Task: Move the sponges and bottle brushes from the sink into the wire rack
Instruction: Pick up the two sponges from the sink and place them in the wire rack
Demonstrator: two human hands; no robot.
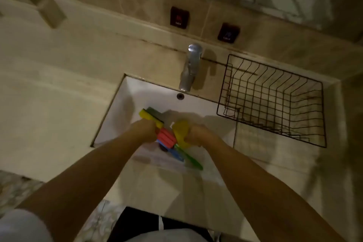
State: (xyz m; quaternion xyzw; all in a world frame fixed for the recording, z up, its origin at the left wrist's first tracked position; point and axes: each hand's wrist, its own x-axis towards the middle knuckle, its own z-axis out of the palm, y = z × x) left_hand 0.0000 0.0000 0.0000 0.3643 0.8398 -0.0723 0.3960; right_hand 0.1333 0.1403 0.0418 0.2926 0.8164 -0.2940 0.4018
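Both of my hands are down in the white sink (125, 100). My left hand (144, 129) is closed around a yellow sponge with a green scouring side (151, 115). My right hand (198, 133) squeezes a plain yellow sponge (181, 130). Between the hands lies a ribbed red sponge (166, 137). Under it lie a blue-handled brush (176, 155) and a green-handled brush (191, 160), their heads hidden by the sponges. The black wire rack (275, 100) stands with nothing in it on the counter to the right of the sink.
A chrome tap (190, 67) rises behind the sink, its spout over the basin. Two dark hot and cold plates (179, 18) sit on the tiled wall. A beige counter (49, 104) runs left of the sink.
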